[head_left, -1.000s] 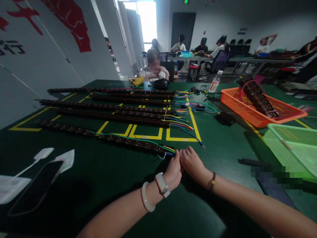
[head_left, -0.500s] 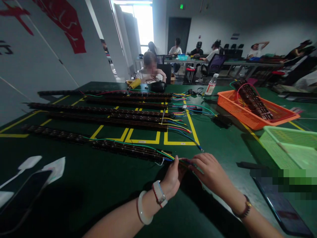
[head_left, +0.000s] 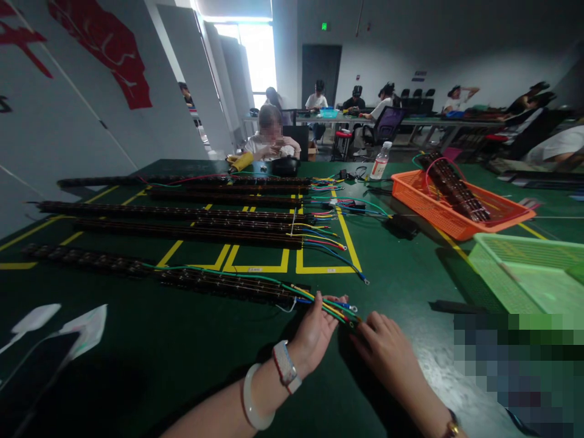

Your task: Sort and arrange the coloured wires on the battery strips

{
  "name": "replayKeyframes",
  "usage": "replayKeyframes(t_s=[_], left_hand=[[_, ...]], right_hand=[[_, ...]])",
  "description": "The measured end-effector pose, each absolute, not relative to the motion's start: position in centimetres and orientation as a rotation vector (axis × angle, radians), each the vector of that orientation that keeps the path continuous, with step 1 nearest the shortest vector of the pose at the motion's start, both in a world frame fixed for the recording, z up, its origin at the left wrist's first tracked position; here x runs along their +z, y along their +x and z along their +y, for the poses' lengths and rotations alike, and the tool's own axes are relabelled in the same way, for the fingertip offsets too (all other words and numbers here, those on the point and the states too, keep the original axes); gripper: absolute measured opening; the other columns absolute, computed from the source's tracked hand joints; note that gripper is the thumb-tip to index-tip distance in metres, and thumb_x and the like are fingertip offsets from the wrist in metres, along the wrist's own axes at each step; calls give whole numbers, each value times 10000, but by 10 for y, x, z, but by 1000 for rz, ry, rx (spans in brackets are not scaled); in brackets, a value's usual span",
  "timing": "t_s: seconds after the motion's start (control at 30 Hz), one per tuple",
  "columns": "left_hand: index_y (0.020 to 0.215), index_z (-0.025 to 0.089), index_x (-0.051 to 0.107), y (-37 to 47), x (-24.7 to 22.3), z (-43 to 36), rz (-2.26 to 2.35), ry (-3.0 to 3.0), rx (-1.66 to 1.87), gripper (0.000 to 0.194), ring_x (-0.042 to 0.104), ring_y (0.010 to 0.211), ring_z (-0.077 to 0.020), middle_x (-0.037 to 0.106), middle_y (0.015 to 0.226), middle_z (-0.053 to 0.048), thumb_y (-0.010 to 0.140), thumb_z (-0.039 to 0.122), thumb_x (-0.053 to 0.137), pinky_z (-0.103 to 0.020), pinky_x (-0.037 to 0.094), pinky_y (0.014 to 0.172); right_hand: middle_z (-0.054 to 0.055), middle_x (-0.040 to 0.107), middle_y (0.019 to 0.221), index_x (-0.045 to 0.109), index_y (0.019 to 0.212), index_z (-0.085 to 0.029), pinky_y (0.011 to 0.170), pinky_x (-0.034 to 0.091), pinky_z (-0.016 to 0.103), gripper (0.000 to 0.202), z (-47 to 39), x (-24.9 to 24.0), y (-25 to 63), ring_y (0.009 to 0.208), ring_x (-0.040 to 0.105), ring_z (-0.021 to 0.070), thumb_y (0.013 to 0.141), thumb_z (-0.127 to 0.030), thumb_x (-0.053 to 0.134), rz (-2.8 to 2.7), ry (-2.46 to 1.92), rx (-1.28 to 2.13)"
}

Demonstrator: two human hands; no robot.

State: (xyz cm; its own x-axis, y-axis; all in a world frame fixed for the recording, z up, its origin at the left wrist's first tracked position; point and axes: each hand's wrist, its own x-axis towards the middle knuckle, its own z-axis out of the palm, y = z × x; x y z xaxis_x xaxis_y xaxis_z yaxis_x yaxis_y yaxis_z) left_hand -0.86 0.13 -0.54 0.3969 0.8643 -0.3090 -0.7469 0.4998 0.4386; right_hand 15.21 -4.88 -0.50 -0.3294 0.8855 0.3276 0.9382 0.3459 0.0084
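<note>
My left hand (head_left: pixel 318 325) holds a bundle of wires (head_left: pixel 335 310), green, yellow and blue, with the thumb across the top and the fingers underneath. The wires come out of the right end of a long dark wiring strip (head_left: pixel 223 286) lying on the table. A ring terminal (head_left: pixel 353 309) shows on the blue wire, past the left fingers. At the tips of the bundle, my right hand (head_left: pixel 381 340) has its fingers curled together on the wire ends; the exact grip is partly hidden. A white tie (head_left: pixel 288 305) loops round the strip's end.
More dark strips (head_left: pixel 182 231) with coloured wire ends lie across the yellow-taped green table (head_left: pixel 182 347). To the right stand an orange basket (head_left: pixel 438 210), a green basket (head_left: pixel 497 267) and a bottle (head_left: pixel 381 160). A phone (head_left: pixel 41 371) lies at left. A person (head_left: pixel 272 134) sits opposite.
My right hand has moved a little down, away from my left palm, to the wire tips. The left fingers have opened out somewhat, and the wire ends now show. The view has shifted slightly.
</note>
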Motion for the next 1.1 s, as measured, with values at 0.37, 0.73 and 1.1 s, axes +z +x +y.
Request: replayKeyframes(t_s=[0.37, 0.73, 1.1], left_hand=[[810, 156, 584, -9, -1, 5, 603, 220, 1000, 346, 549, 1129, -265, 654, 1047, -162, 836, 493, 510, -428, 319, 1049], [874, 153, 573, -17, 14, 11, 728, 398, 1009, 327, 617, 994, -228, 671, 975, -144, 837, 474, 523, -394, 405, 956], [838, 152, 540, -22, 6, 14, 801, 304, 1077, 286, 605, 1026, -261, 667, 964, -160, 856, 435, 510, -448, 350, 1000]], right_hand=[[15, 541, 622, 496, 728, -209, 523, 361, 304, 108, -47, -1, 149, 532, 536, 186, 823, -178, 458, -2275, -1696, -345], [55, 600, 763, 508, 835, -185, 650, 421, 278, 220, 6, 33, 164, 697, 579, 171, 959, -235, 333, -2243, -1579, -387], [42, 631, 768, 609, 816, -168, 647, 378, 242, 185, 45, -8, 163, 695, 555, 146, 918, -221, 464, -2284, -1564, -315]])
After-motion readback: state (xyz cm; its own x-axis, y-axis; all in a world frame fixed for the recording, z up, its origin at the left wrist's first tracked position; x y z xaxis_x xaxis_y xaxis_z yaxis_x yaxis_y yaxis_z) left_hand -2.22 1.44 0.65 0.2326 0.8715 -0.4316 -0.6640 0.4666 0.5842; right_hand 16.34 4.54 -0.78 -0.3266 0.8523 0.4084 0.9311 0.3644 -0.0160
